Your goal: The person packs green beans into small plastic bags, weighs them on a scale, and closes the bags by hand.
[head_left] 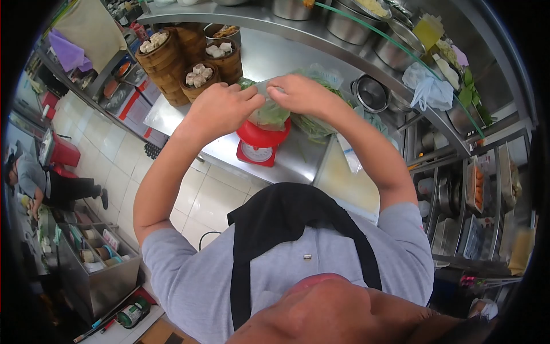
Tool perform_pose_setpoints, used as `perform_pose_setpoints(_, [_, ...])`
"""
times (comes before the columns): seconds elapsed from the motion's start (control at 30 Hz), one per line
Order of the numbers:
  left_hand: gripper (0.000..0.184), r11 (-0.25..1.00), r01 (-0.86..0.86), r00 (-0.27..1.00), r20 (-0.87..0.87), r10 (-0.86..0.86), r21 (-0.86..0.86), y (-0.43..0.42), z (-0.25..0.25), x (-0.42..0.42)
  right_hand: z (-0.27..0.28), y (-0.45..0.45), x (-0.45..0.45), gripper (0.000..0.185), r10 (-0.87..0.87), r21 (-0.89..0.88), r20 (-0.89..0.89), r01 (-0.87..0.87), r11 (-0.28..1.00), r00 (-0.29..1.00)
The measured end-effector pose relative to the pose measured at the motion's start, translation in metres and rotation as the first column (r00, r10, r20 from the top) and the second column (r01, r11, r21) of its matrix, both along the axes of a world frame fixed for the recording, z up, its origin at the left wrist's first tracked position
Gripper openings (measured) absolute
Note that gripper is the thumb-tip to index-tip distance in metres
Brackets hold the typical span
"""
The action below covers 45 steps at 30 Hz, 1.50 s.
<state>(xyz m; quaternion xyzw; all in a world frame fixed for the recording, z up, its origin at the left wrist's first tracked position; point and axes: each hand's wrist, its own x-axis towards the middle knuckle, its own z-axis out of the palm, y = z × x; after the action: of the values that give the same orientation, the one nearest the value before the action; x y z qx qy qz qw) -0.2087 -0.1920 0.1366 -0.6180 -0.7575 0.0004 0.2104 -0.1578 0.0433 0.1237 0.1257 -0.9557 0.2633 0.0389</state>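
A clear plastic bag of green leaves sits on the red pan of a small red dial scale. My left hand is closed on the left side of the bag's mouth, fingers bent inward. Opposite it, my right hand pinches the bag's upper right edge. The fingertips of both hands are close together above the bag, and some are partly hidden. More long green vegetables lie on the steel counter just right of the scale.
Bamboo steamers with white dumplings stand at the counter's back left. A white cutting board lies to the right. Metal pots line the shelf above. A strainer rests behind. Another person bends at the far left.
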Motion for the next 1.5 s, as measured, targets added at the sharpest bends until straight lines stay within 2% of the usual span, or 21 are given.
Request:
perform_pose_setpoints(0.1, [0.013,1.0,0.004,0.995,-0.103,-0.002,0.015,0.002,-0.002,-0.004,0.016,0.003,0.004,0.034,0.005,0.096,0.092,-0.014,0.995,0.996])
perform_pose_setpoints(0.2, [0.018,0.997,-0.046,0.995,-0.09,0.051,0.057,0.0,0.013,-0.01,0.02,0.015,0.005,0.028,0.099,0.213,-0.028,-0.091,0.973,0.995])
perform_pose_setpoints(0.27, [0.02,0.998,-0.056,0.994,-0.095,0.057,0.013,0.001,0.012,-0.008,0.024,0.018,0.011,0.021,0.207,0.465,-0.111,-0.134,0.875,0.972])
perform_pose_setpoints(0.3, [0.015,0.999,-0.046,0.994,-0.095,0.047,0.013,0.001,0.015,-0.008,0.027,0.021,0.011,0.021,0.203,0.461,-0.106,-0.133,0.877,0.973])
perform_pose_setpoints(0.37, [0.01,1.0,-0.028,0.996,-0.086,0.028,0.01,0.002,0.027,-0.008,0.033,0.029,0.012,0.014,0.247,0.33,-0.31,-0.14,0.933,0.918])
perform_pose_setpoints(0.4, [0.01,0.993,0.027,1.0,-0.019,-0.025,0.119,0.003,0.035,-0.007,0.038,0.031,0.017,0.014,0.233,0.323,-0.299,-0.132,0.937,0.925])
perform_pose_setpoints(0.43, [0.011,0.971,0.077,0.995,0.046,-0.09,0.227,0.008,0.04,-0.006,0.044,0.034,0.025,0.013,0.256,0.321,-0.41,-0.124,0.939,0.875])
perform_pose_setpoints(0.47, [0.011,0.97,0.099,0.991,0.062,-0.115,0.222,0.014,0.041,-0.003,0.05,0.038,0.034,0.012,0.271,0.322,-0.515,-0.109,0.94,0.813])
perform_pose_setpoints(0.6, [0.015,0.921,0.113,0.949,0.233,-0.211,0.373,0.045,0.039,0.012,0.055,0.061,0.08,0.01,0.149,0.216,-0.479,-0.049,0.975,0.865])
perform_pose_setpoints(0.67, [0.015,0.87,0.203,0.918,0.221,-0.329,0.45,0.069,0.035,0.02,0.057,0.074,0.106,0.01,-0.049,0.1,-0.437,0.103,0.99,0.898])
perform_pose_setpoints(0.8, [0.016,0.816,0.237,0.833,0.322,-0.45,0.527,0.122,-0.004,0.036,0.047,0.102,0.153,0.013,-0.266,0.082,-0.377,0.318,0.945,0.887])
perform_pose_setpoints(0.87, [0.015,0.793,0.303,0.808,0.298,-0.508,0.529,0.14,-0.041,0.051,0.026,0.108,0.18,0.013,-0.355,0.039,-0.335,0.39,0.92,0.873])
perform_pose_setpoints(0.93, [0.021,0.713,0.093,0.583,0.542,-0.605,0.695,0.153,-0.08,0.074,-0.013,0.122,0.209,0.014,-0.377,0.036,-0.355,0.416,0.909,0.855])
perform_pose_setpoints(1.0, [0.027,0.858,-0.114,0.577,0.737,-0.353,0.5,0.155,-0.144,0.086,-0.06,0.137,0.236,0.014,-0.367,0.143,-0.298,0.422,0.896,0.881])
perform_pose_setpoints(1.07, [0.024,0.988,-0.065,0.877,0.48,-0.009,0.138,0.154,-0.236,0.086,-0.099,0.145,0.261,0.014,-0.406,0.175,-0.221,0.445,0.878,0.887])
perform_pose_setpoints(1.1, [0.024,0.988,-0.064,0.881,0.474,-0.01,0.14,0.151,-0.266,0.086,-0.107,0.149,0.268,0.014,-0.432,0.209,-0.141,0.454,0.866,0.891])
perform_pose_setpoints(1.17, [0.032,0.99,-0.072,0.958,0.266,0.103,-0.122,0.151,-0.298,0.083,-0.106,0.148,0.276,0.013,-0.443,0.183,-0.188,0.474,0.861,0.877])
perform_pose_setpoints(1.3, [0.03,0.973,0.054,0.952,0.307,0.018,-0.225,0.177,-0.286,0.076,-0.11,0.146,0.289,0.012,-0.481,0.146,-0.22,0.516,0.844,0.849])
perform_pose_setpoints(1.4, [0.029,0.981,0.173,0.952,0.273,-0.142,-0.092,0.201,-0.293,0.069,-0.115,0.147,0.294,0.01,-0.474,0.091,-0.269,0.512,0.854,0.838])
perform_pose_setpoints(1.47, [0.029,0.997,0.054,0.858,0.514,-0.017,-0.059,0.212,-0.308,0.066,-0.114,0.148,0.302,0.011,-0.475,0.072,-0.258,0.507,0.859,0.841])
perform_pose_setpoints(1.5, [0.029,0.996,0.065,0.86,0.509,-0.026,-0.059,0.215,-0.306,0.068,-0.114,0.149,0.306,0.011,-0.469,0.055,-0.243,0.495,0.867,0.849])
